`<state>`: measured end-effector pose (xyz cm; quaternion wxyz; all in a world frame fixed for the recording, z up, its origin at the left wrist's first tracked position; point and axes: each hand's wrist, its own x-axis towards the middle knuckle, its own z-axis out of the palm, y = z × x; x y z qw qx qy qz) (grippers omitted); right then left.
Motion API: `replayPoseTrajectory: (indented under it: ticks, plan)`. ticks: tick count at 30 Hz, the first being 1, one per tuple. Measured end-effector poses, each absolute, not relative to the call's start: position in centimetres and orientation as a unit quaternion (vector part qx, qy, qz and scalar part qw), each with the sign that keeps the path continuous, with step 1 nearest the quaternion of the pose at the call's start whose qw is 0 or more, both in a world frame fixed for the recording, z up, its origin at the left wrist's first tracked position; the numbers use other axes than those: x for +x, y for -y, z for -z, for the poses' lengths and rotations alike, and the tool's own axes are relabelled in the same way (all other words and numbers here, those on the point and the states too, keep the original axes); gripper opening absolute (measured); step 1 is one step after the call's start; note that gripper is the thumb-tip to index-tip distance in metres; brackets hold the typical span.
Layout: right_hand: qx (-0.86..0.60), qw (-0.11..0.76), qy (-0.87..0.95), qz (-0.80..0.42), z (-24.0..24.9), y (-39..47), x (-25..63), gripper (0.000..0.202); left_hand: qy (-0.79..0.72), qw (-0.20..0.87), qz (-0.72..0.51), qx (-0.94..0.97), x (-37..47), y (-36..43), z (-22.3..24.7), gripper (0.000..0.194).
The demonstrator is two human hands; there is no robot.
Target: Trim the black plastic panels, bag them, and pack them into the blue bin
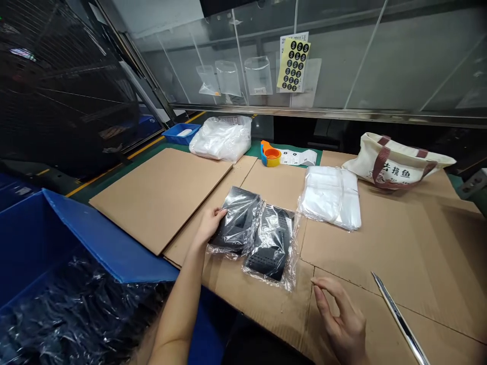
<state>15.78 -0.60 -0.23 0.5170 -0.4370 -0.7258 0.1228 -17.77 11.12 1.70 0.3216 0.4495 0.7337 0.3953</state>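
Two black items in clear plastic lie side by side on the cardboard-covered table, their wrappings meeting; take them as the centre of the clock. The left hand closes on the outer edge of the left packet, thumb on top, at the packet's 9 o'clock side. The right packet lies just beside it, with no hand on it. The right hand is between 4 and 5 o'clock, thumb and forefinger tips brought close together, the rest curled; whether something thin sits between them, I cannot tell.

A silver pointed tool lies past that hand at 4 o'clock. At 2 o'clock is a stack of clear bags, with a cloth bag farther out, touching or nearly touching it. An orange, yellow and blue tape roll stands at 12, a white plastic bundle at 11, a cardboard sheet at 10. At 8, a blue bin holds dark wrapped packets.
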Motion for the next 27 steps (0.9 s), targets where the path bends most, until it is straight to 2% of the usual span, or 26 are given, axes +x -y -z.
replayPoseTrajectory:
  ticks: [3, 8, 11, 13, 18, 22, 27]
  plan:
    - [-0.470, 0.513, 0.708, -0.121, 0.7, 0.8, 16.6, 0.009, -0.778, 0.221, -0.343, 0.478, -17.5, -11.3, -0.9, 0.032]
    - [-0.508, 0.501, 0.690, -0.120, 1.5, 0.9, 17.8, 0.010, -0.781, 0.095, -0.281, 0.549, -14.5, -9.7, -2.2, 0.048]
    - [-0.513, 0.502, 0.685, -0.122, 1.7, 0.9, 18.0, 0.009, -0.762, 0.033, -0.181, 0.621, -11.9, -8.9, -3.1, 0.062]
    - [-0.514, 0.506, 0.681, -0.127, 1.6, 0.8, 17.9, 0.008, -0.746, 0.029, -0.113, 0.656, -10.6, -8.7, -3.0, 0.068]
    - [-0.512, 0.510, 0.678, -0.130, 1.3, 0.7, 17.9, 0.008, -0.732, 0.076, -0.011, 0.677, -10.6, -8.8, -1.0, 0.064]
    - [-0.546, 0.510, 0.656, -0.105, 0.9, 0.1, 19.2, 0.009, -0.716, 0.058, -0.080, 0.691, -11.7, -8.5, -0.1, 0.065]
    - [-0.592, 0.538, 0.598, -0.041, -1.7, -0.9, 24.0, 0.011, -0.569, -0.022, -0.296, 0.767, -9.8, -7.9, -0.9, 0.062]
